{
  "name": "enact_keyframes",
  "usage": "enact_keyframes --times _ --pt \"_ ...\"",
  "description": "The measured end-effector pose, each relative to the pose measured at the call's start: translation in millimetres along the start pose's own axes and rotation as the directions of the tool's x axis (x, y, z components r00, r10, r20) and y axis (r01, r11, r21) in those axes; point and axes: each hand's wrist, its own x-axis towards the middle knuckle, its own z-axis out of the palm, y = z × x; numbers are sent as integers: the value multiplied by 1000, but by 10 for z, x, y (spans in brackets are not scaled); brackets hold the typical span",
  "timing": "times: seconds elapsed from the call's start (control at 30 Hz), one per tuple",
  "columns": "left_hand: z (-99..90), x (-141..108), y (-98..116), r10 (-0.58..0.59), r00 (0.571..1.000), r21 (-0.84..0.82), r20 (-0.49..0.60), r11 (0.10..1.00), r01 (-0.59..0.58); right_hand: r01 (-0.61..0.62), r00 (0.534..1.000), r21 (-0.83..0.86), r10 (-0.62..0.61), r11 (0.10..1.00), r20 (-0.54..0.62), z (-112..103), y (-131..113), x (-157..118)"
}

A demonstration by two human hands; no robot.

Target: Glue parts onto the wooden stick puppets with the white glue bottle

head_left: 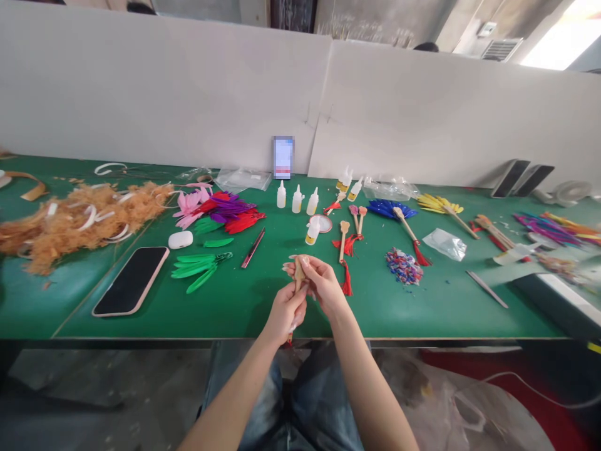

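Low over the table's front edge, my left hand (285,308) is closed round the stem of a wooden fan handle (298,268). The fingers of my right hand (322,283) pinch the same handle near its wide upper end. A bit of red shows below my left hand, at the handle's lower end. Beyond my hands are a small glue bottle (312,233) and a round lid (321,223). To the right lies a similar wooden handle (344,241) with a red tassel (346,279). Green feathers (197,268) and a red craft knife (253,248) lie on the left.
The green table (263,313) backs onto a white board (188,94). A black phone (131,280), an earbud case (181,239) and fluffy tan trim (94,219) occupy the left. A blue feather fan (392,210), coloured chips (404,267) and a yellow feather fan (439,204) lie right.
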Motion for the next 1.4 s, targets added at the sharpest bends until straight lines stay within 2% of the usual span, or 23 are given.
enact_keyframes --times 0.1,0.3,0.43,0.7,0.8,0.97,1.1,1.23,1.33,1.4 --pt "-2 7 0 5 1000 -24 0 1000 -5 41 999 -131 -37 990 35 28 -59 4" --pt "-3 27 -17 12 1000 -29 4 1000 -12 177 963 -418 -244 891 -111 90 -62 77" --pt "7 39 -30 29 999 -22 -19 999 -29 224 937 -458 -320 860 -143 138 -17 96" --pt "29 31 -45 42 993 -22 -114 999 -45 170 887 -586 -383 792 -259 252 46 92" --pt "30 24 -36 29 993 -20 -113 999 -32 155 886 -563 -366 812 -285 245 63 95" --pt "30 24 -25 20 997 -36 -72 999 -22 168 929 -402 -280 900 -240 198 39 108" --pt "34 29 -22 33 998 -40 -51 999 -35 159 923 -435 -290 886 -253 178 6 124" --pt "48 26 -19 42 996 -23 -75 999 -44 136 915 -354 -254 925 -313 195 -13 140" --pt "57 14 -17 69 992 -10 -106 997 -70 113 941 -264 -189 958 -282 206 -32 137" --pt "63 5 -16 84 990 -7 -110 996 -85 122 947 -262 -191 957 -260 204 -48 126"
